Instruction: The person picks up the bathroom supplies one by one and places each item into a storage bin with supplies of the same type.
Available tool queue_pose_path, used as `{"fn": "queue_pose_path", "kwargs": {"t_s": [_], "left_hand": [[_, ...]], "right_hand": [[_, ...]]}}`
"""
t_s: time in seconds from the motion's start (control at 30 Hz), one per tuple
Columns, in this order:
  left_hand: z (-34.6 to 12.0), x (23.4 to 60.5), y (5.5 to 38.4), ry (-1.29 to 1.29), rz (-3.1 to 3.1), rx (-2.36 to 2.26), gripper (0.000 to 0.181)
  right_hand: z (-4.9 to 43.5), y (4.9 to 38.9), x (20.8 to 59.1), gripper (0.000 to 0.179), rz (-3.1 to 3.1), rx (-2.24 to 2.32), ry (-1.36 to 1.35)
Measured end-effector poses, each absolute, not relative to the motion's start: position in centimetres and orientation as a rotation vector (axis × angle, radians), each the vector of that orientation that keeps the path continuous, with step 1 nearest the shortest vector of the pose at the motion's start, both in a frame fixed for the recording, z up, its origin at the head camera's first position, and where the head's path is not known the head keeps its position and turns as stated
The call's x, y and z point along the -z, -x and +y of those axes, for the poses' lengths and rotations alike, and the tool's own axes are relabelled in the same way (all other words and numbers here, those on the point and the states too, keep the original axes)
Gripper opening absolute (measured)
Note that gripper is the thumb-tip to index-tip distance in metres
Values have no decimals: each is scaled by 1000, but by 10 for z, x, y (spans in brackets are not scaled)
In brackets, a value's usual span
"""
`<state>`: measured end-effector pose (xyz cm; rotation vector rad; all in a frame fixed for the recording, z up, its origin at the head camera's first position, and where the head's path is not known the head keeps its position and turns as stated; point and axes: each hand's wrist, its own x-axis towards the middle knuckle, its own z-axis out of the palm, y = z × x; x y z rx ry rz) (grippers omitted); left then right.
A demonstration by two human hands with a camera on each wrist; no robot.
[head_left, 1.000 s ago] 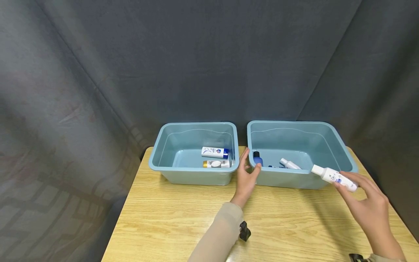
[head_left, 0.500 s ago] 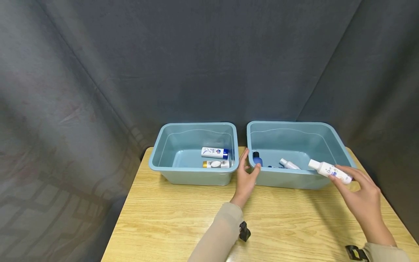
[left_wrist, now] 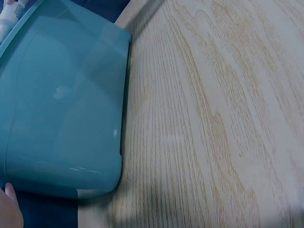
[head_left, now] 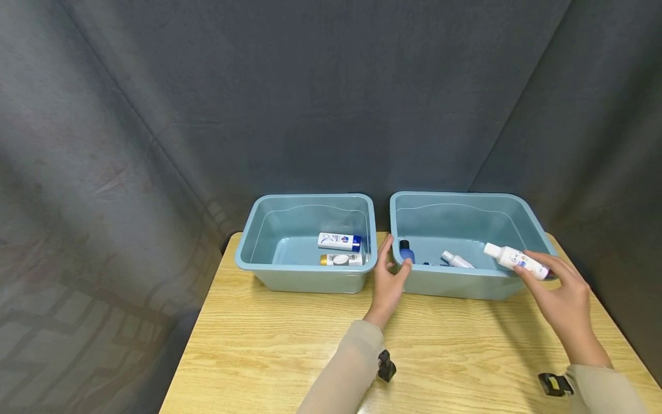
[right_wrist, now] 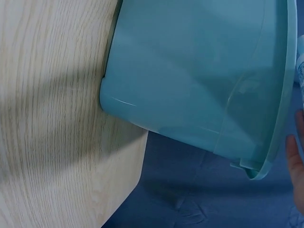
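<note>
My right hand (head_left: 564, 293) pinches a white bottle (head_left: 517, 260) between thumb and fingers. The bottle is tilted, its white cap toward the left, over the front right part of the right blue bin (head_left: 445, 282). My left hand (head_left: 388, 287) rests against that bin's front left corner, thumb at the front and straight fingers along the outer left side. Inside this bin lie a blue bottle (head_left: 407, 253) with a black cap and a white tube-like bottle (head_left: 457, 260); a dark item beside them is mostly hidden by the front wall.
The left blue bin (head_left: 305, 277) holds a white bottle with a blue cap (head_left: 338, 241) and one with a yellow cap (head_left: 341, 260). Both bins stand near the back of the wooden table (head_left: 269, 345). A grey curtain (head_left: 331, 103) hangs behind.
My right hand has carried the white bottle left and slightly away from me, over the right bin's front rim. The left hand stays at the bin's corner.
</note>
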<state>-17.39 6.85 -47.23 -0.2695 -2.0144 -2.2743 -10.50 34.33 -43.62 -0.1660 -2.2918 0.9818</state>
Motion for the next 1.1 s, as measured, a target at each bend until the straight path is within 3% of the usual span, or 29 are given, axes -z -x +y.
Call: {"fn": "queue_pose_path", "kwargs": {"t_s": [0.7, 1.1], "left_hand": [[69, 472, 173, 211, -2044, 2273, 63], [70, 470, 173, 220, -2032, 2252, 63]], "right_hand": [[355, 123, 439, 38, -2332, -967, 227], [367, 132, 435, 46, -2483, -943, 264]]}}
